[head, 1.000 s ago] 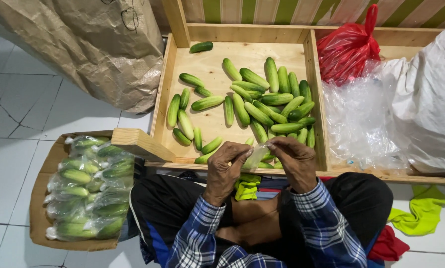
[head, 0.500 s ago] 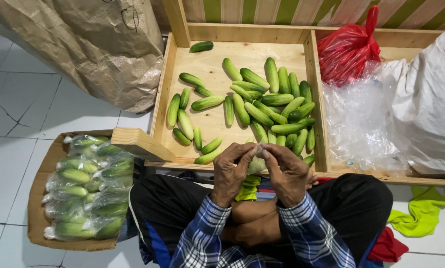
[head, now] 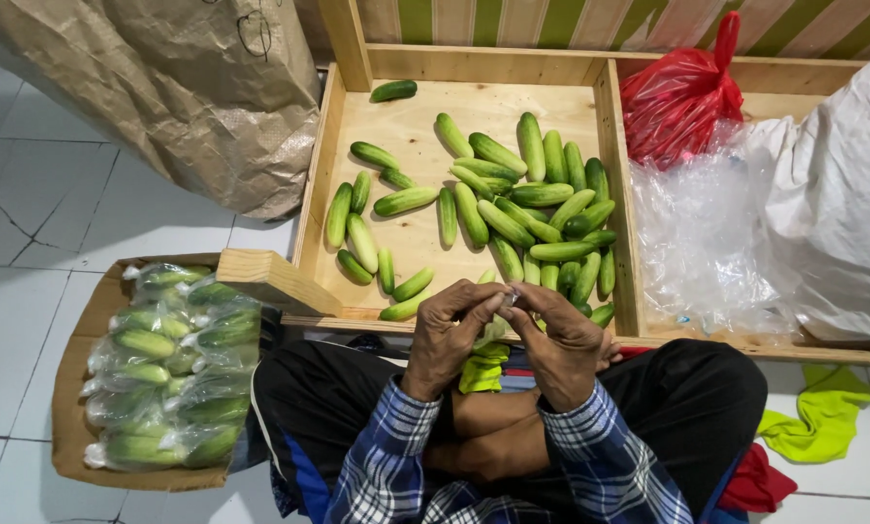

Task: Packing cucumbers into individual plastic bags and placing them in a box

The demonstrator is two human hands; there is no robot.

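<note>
My left hand (head: 450,335) and my right hand (head: 561,342) meet at the near edge of a wooden tray (head: 330,146). Their fingers pinch together on the top of a small clear plastic bag (head: 501,309) that holds green cucumbers, mostly hidden behind my hands. Loose green cucumbers (head: 513,199) lie scattered and piled in the tray just beyond my hands. I sit cross-legged in dark trousers and a blue plaid shirt.
A cardboard box (head: 71,388) of bagged cucumbers (head: 168,364) stands at my left. Clear plastic bags (head: 707,243), a red plastic bag (head: 682,97) and a white sack (head: 842,204) fill the right side. A brown paper sack (head: 173,97) lies at the back left. A yellow-green cloth (head: 823,417) lies on the tiled floor.
My hands have closed in together over the small bag, which was more visible between them a second ago. The bag's top is now gathered under my fingertips.
</note>
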